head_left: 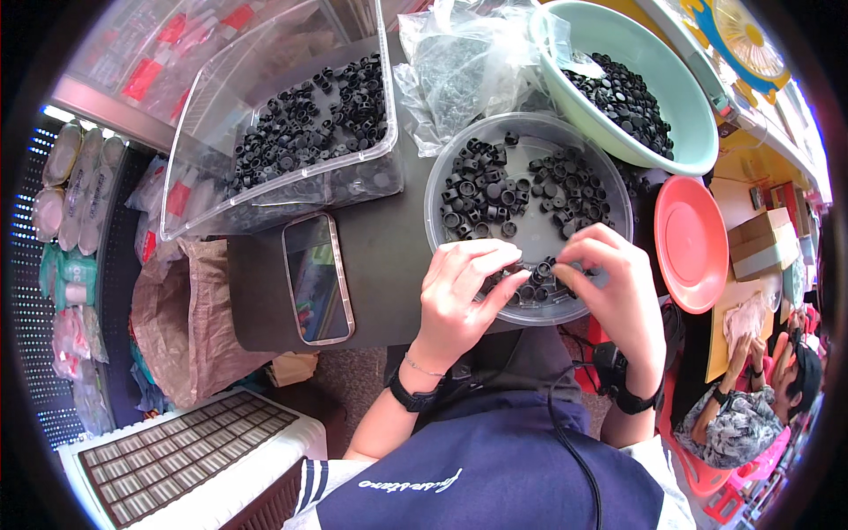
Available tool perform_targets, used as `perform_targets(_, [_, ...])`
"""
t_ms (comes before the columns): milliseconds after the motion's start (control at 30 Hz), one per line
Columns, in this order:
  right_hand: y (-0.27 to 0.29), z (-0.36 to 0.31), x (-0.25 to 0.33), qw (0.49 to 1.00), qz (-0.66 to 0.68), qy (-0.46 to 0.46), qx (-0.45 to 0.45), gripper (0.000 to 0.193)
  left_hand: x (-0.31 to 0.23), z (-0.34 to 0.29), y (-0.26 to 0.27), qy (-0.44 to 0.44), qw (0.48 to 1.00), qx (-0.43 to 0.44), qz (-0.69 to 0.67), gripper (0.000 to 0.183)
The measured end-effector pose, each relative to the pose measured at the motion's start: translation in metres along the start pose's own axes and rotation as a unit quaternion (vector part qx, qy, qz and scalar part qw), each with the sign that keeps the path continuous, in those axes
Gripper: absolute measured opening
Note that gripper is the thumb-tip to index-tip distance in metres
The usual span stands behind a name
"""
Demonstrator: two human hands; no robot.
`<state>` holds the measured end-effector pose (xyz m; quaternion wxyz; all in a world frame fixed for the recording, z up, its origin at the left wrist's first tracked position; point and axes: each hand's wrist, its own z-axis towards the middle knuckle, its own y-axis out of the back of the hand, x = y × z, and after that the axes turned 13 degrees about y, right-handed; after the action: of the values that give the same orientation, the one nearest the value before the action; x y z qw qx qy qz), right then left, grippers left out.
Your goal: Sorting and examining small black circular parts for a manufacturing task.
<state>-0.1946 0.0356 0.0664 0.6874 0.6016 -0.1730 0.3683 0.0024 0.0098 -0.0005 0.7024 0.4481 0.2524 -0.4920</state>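
A round clear plastic tub (pixel 439 168) stands in front of me, with loose black plastic caps (pixel 484 190) and ring-like parts in separate piles. Over its near side my left hand (pixel 464 287) is closed, thumb and fingers drawn together; what they hold, if anything, I cannot make out. Facing it, my right hand (pixel 614 274) pinches a small black plastic part (pixel 547 263) at its fingertips. Beneath both hands lie more black parts, partly hidden by the fingers.
A clear rectangular bin (pixel 291 196) of black parts is at the far left, a phone (pixel 318 278) below it. Plastic bags (pixel 468 66) and a mint-green basin (pixel 698 132) of black caps lie beyond the tub. To the right are a red plate (pixel 692 245) and another person (pixel 738 424).
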Motion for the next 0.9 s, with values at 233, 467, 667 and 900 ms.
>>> perform_targets(233, [-0.006,-0.017,0.004,0.987,-0.159,-0.001,0.039,0.025,0.001,0.001,-0.001,-0.005,1.000,0.007,-0.007,0.028])
perform_targets(467, [-0.009,-0.013,0.001,0.988,-0.146,0.003,0.048,0.025,-0.001,0.001,-0.003,-0.007,1.000,0.001,-0.005,0.026])
perform_targets(667, [-0.013,-0.013,-0.005,0.990,-0.136,0.017,0.040,0.021,-0.002,0.003,-0.004,-0.012,1.000,-0.004,-0.007,0.027])
perform_targets(900, [-0.025,-0.006,-0.011,0.987,-0.151,0.035,0.031,0.021,-0.002,0.001,-0.004,-0.010,1.000,0.004,-0.002,0.027])
